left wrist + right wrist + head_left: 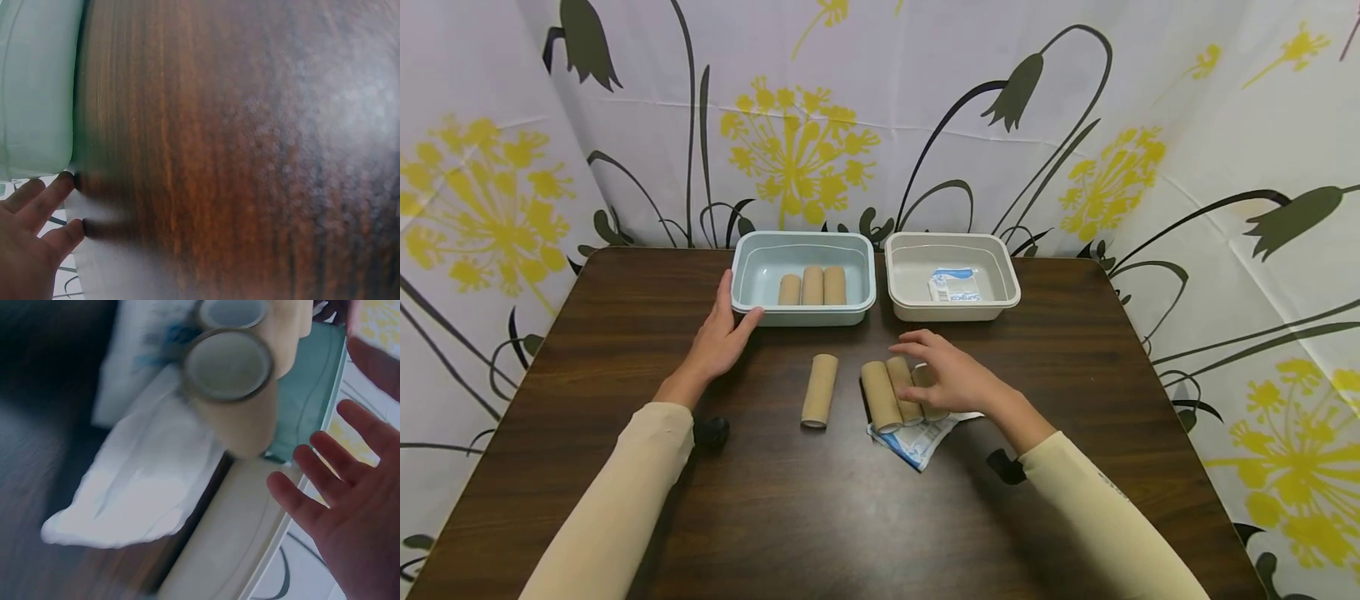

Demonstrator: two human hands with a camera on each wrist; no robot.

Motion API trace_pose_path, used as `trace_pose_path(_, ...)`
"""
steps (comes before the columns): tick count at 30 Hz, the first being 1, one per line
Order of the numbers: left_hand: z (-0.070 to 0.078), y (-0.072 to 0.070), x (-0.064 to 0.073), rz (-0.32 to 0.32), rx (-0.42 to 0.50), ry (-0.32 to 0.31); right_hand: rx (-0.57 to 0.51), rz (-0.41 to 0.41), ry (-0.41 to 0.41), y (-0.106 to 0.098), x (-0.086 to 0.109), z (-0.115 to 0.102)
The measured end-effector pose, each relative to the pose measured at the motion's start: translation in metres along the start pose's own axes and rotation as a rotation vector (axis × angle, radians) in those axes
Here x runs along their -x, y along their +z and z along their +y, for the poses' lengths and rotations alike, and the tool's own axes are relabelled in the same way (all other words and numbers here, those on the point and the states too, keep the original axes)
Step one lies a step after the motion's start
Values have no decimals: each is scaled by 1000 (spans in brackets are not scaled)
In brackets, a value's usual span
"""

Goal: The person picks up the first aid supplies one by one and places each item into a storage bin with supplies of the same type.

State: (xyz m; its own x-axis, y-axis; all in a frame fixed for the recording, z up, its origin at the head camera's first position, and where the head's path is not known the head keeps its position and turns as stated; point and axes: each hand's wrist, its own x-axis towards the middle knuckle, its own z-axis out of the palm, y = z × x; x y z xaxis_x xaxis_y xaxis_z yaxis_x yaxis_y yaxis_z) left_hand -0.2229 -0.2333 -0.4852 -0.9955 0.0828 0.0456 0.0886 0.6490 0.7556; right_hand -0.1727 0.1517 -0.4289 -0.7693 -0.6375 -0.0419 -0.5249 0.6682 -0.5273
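Observation:
My left hand [717, 340] rests with straight fingers along the left side of a light blue plastic bin [805, 317], its thumb by the front rim. Three cardboard tubes [812, 286] stand inside that bin. With spread fingers, my right hand [957, 379] hovers over a group of three cardboard tubes [880, 397], partly covering the rightmost one. Those tubes lie on white-and-blue packets [920, 443] marked in print. In the right wrist view, the palm and fingers [319, 472] appear apart from the nearest tube [234, 409]. Another tube [819, 391] lies alone between the hands.
A whitish bin [953, 312] stands right of the blue one, holding a packet [955, 284] labelled "Surgical". Both bins sit at the back of the dark wooden table [820, 517]. A flower-printed curtain [917, 125] hangs behind and beside it.

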Motion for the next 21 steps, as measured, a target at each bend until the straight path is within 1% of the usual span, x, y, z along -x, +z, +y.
trace_pose_path(6,0,0,-1,-3,4,6,26,-56,10,1,23,14)
trace_pose_path(9,0,0,0,-1,4,4,14,-94,22,2,29,19)
trace_pose_path(13,1,0,1,-2,2,-5,-3,-120,24,4,35,24)
trace_pose_path(16,2,-1,1,-5,-1,-12,8,-108,13,7,37,28)
trace_pose_path(21,1,0,1,-9,-5,-9,30,-65,12,10,37,30)
